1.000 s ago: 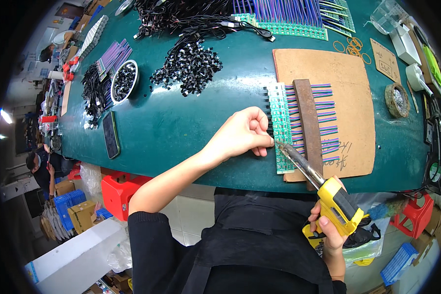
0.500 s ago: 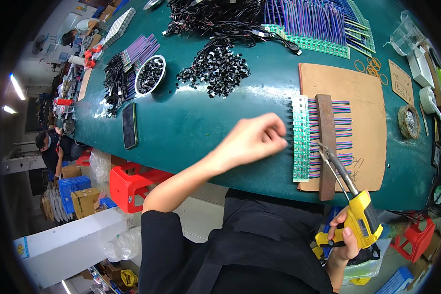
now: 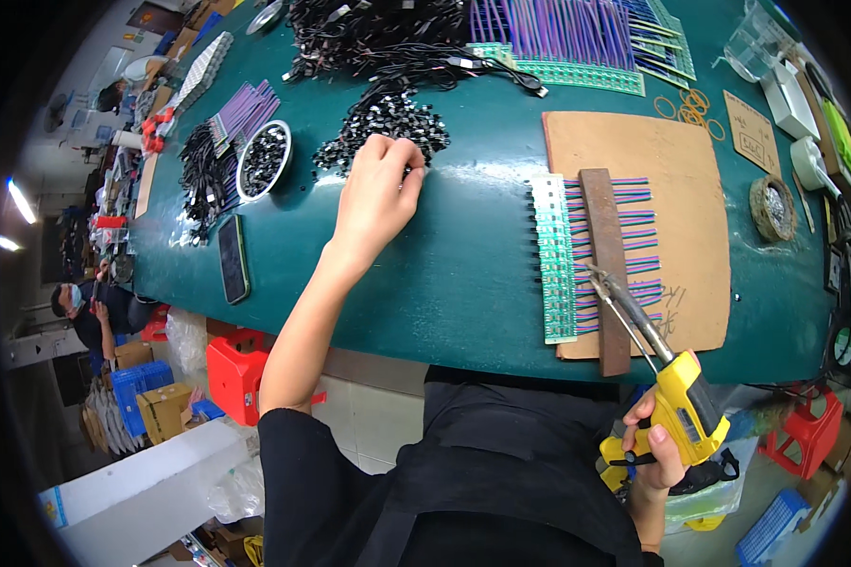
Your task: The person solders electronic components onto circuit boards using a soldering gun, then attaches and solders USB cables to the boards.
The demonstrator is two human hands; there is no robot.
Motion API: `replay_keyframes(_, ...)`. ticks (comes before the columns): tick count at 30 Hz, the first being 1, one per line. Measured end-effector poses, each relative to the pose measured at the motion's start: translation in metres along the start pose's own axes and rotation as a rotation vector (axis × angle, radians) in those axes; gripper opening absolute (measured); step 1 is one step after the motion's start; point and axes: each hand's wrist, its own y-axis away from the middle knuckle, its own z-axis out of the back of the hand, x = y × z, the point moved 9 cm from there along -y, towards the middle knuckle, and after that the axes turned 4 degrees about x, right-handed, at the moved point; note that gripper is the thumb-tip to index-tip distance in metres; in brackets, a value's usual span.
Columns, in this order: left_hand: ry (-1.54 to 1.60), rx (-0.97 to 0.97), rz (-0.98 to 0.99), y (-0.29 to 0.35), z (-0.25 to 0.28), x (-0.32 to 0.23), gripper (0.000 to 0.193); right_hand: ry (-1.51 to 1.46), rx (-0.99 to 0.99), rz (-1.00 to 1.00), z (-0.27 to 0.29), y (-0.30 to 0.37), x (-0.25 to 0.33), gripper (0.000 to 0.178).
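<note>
Pick step, by the look of it: left hand (image 3: 380,194) is at the near edge of the black parts pile (image 3: 427,125), upper middle of frame. Forearm runs up from lower left, wrist bent slightly, knuckles up, fingers curled with thumb close to index. Can't tell if a part is pinched.

Next move probably calls for one part, gripped cleanly, taken across to the board (image 3: 555,255), right of centre, under no hand now; its wires (image 3: 641,242) run under the bar (image 3: 603,236).

Right hand (image 3: 664,458), lower right, fingers wrapped round the iron's (image 3: 687,406) handle, tip angled up-left over the wires; contact unclear.
</note>
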Motion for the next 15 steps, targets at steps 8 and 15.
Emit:
replay_keyframes(8,1.203,0.480,0.434,0.042,-0.055,-0.056,0.013,-0.017,0.045,-0.086,-0.006,0.001,-0.006,0.074)
replay_keyframes(15,1.333,0.689,0.483,0.063,-0.076,-0.098,0.014,-0.036,0.070,-0.153,-0.011,0.006,-0.014,0.077)
